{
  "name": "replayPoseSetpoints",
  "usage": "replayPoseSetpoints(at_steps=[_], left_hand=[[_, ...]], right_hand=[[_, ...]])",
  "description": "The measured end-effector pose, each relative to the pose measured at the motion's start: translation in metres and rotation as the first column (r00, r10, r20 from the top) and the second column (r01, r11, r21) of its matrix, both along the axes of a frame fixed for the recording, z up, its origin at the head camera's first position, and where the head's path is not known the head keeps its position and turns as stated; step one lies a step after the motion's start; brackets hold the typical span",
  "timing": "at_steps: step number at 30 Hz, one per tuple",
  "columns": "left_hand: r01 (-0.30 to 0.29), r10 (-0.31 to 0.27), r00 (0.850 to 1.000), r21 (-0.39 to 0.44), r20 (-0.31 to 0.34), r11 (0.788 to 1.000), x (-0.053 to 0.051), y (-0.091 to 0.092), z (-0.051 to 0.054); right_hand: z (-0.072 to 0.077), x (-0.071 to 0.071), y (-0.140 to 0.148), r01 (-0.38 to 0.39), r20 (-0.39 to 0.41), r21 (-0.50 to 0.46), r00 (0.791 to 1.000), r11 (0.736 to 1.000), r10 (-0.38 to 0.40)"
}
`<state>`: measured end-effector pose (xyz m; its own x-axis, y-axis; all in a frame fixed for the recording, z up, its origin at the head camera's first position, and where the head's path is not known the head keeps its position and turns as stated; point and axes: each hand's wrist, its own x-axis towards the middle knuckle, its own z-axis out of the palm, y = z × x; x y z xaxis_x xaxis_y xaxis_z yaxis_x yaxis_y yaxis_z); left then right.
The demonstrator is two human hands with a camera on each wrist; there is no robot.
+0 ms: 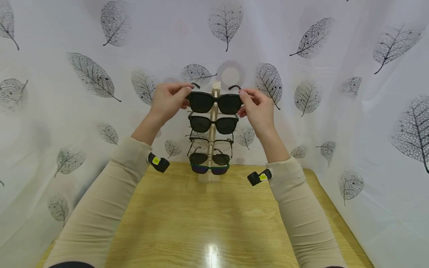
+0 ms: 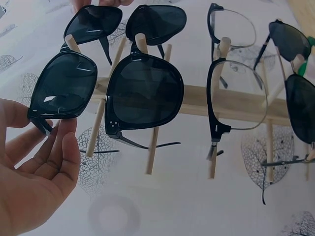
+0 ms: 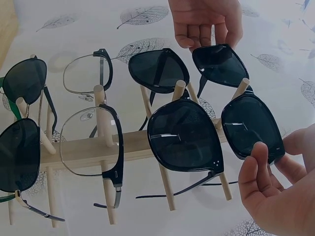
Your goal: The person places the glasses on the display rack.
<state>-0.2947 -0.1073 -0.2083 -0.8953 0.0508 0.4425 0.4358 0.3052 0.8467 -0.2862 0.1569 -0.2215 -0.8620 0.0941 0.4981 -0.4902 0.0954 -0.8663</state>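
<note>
Black-framed sunglasses (image 1: 229, 104) sit at the top of a wooden glasses rack (image 1: 216, 86), with their bridge at its post. My left hand (image 1: 170, 100) pinches them at the left hinge, thumb and fingers about the temple. At the opposite hinge, my right hand (image 1: 258, 109) grips the other temple the same way. In the left wrist view the left fingers curl under the outer corner of the dark lens (image 2: 66, 86). Just below hangs a second pair of black sunglasses (image 1: 226, 125), which neither hand touches.
Lower on the rack are clear-lens glasses (image 1: 222, 141), dark aviator sunglasses (image 1: 221, 159) and green-framed sunglasses (image 1: 219, 171). The rack stands at the far edge of a wooden table (image 1: 207, 208). A white leaf-print curtain (image 1: 181, 33) surrounds the back and sides.
</note>
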Motion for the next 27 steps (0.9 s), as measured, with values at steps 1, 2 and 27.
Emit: replayPoseSetpoints(at_steps=[1,2,27], left_hand=[[0.001,-0.001,1.000,0.003,0.002,1.000,-0.0003,0.0002,0.0001],[0.000,0.000,1.000,0.005,0.004,1.000,-0.0006,0.0003,0.0001],[0.003,-0.003,1.000,0.019,0.009,1.000,-0.0039,-0.0001,-0.0003]], right_hand=[[-0.0003,-0.0003,0.0001,-0.001,0.001,0.000,1.000,1.000,0.001],[-0.0005,-0.0006,0.0003,-0.001,-0.001,0.002,1.000,1.000,0.001],[-0.0031,-0.0030,0.0016,0.003,-0.006,0.047,1.000,0.999,-0.002]])
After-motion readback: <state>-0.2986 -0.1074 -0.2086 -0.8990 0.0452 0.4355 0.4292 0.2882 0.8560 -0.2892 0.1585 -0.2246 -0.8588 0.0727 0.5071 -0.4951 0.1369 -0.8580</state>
